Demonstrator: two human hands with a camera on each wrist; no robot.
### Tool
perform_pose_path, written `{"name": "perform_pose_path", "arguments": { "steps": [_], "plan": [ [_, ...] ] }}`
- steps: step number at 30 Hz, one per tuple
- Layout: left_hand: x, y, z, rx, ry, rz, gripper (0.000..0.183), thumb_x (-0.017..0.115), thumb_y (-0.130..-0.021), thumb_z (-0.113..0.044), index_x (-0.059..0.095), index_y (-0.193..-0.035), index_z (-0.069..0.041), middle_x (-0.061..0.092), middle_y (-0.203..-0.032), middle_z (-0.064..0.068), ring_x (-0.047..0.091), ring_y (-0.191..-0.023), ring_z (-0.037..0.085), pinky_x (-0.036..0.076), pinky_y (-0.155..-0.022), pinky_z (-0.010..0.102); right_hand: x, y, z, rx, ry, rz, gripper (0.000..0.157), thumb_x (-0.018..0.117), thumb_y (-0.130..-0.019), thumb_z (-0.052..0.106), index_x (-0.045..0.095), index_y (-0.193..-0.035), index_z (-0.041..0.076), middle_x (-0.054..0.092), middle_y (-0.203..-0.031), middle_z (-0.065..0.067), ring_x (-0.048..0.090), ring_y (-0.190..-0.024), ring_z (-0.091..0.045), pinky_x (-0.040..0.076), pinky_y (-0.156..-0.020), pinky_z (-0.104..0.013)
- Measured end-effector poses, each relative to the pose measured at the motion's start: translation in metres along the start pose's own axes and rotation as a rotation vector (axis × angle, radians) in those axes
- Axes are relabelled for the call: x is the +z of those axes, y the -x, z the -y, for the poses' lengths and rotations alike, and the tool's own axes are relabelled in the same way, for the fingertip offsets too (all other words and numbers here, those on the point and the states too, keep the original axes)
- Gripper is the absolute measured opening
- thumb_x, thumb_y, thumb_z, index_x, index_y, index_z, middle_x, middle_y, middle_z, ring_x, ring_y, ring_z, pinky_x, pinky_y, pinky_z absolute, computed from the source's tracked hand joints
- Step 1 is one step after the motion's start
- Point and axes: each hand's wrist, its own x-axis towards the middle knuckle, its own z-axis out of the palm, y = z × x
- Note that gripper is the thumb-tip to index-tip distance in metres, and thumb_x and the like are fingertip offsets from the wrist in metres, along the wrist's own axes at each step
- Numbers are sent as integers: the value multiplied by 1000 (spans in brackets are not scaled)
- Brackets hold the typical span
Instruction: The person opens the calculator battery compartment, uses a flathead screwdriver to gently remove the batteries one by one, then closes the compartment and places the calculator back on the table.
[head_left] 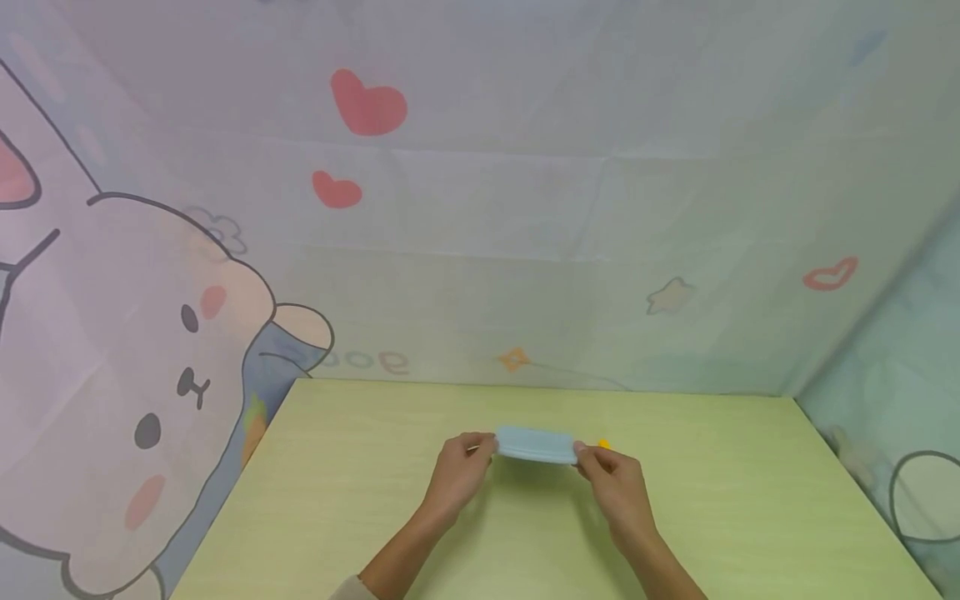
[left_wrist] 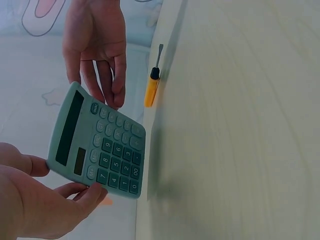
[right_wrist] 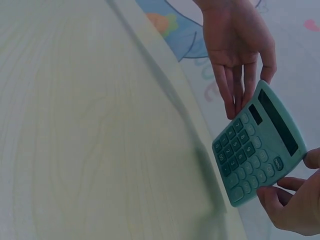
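Observation:
A mint-green calculator (left_wrist: 107, 147) hangs over the table, held by its two short ends. My left hand (head_left: 459, 472) pinches the left end between thumb and fingers; in the left wrist view the fingertips (left_wrist: 95, 195) lie near the 7 key. At the opposite end, my right hand (head_left: 619, 487) grips the corner beside the dark display, as the right wrist view shows. Keys and display face the wrist cameras, while the head view catches mostly one long edge. A screwdriver (left_wrist: 153, 82) with a yellow handle lies on the table beyond the right hand, mostly hidden in the head view.
The pale wooden table (head_left: 352, 467) spreads out under both hands, and the calculator casts a shadow on it. Behind its far edge hangs a cloth backdrop (head_left: 525, 200) printed with hearts and a large rabbit. More printed cloth (head_left: 892, 417) borders the right side.

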Motion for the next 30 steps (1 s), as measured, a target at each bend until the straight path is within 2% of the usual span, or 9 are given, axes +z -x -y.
{"name": "perform_pose_path", "arguments": {
  "steps": [4,9,14,15,16,19,21,23,30],
  "plan": [
    [-1,-1,1,5,-3,-1,38,56,-98,-29,66,-124,-5,63,-127,11,63,-111,29,51,-85,42,0,1,0,12,21,1,47,66,-93,46,74,-113,4,68,-116,-9,62,-114,-30,45,-103,-50],
    [-1,-2,3,14,-18,-10,36,58,-97,-30,69,-120,-5,67,-122,7,59,-113,25,49,-92,46,1,3,-1,2,60,-9,52,66,-92,51,73,-114,5,67,-117,-9,60,-112,-27,45,-100,-50],
    [0,-2,6,7,-10,-5,36,60,-97,-31,69,-120,-5,67,-123,7,56,-120,26,46,-98,50,3,3,-3,-10,47,-35,44,67,-94,45,74,-112,6,69,-114,-8,60,-107,-24,46,-98,-46],
    [0,-2,7,9,-10,-3,36,61,-96,-31,70,-119,-5,67,-123,6,57,-116,24,47,-95,48,3,3,-3,-15,41,-42,42,67,-94,42,74,-112,5,69,-114,-8,60,-106,-23,47,-98,-45],
    [0,-2,6,9,-4,0,35,61,-96,-30,70,-119,-5,68,-121,5,58,-108,23,48,-90,46,3,3,-3,-20,36,-49,40,67,-95,40,74,-112,5,70,-113,-8,60,-105,-22,47,-97,-45],
    [1,-1,6,13,16,6,34,62,-96,-29,71,-118,-5,68,-119,5,57,-108,22,47,-90,45,4,4,-4,-34,12,-62,36,67,-96,35,74,-111,3,71,-110,-8,60,-104,-21,48,-95,-41],
    [1,0,6,20,37,5,32,62,-96,-27,71,-117,-4,68,-119,6,58,-112,23,48,-91,46,5,4,-5,-40,10,-68,37,67,-96,35,74,-112,2,71,-110,-8,60,-105,-21,48,-95,-39],
    [1,1,6,30,63,2,32,63,-96,-26,71,-117,-4,68,-121,8,54,-124,27,45,-100,51,5,5,-5,-40,10,-73,38,67,-95,36,73,-113,3,71,-111,-8,60,-108,-21,47,-95,-38],
    [1,1,8,36,137,-24,34,66,-95,-23,68,-121,-1,65,-126,13,53,-125,31,46,-100,50,8,7,-5,-21,-3,-69,37,70,-93,34,73,-113,3,70,-113,-9,58,-107,-21,48,-96,-41]
  ]
}}
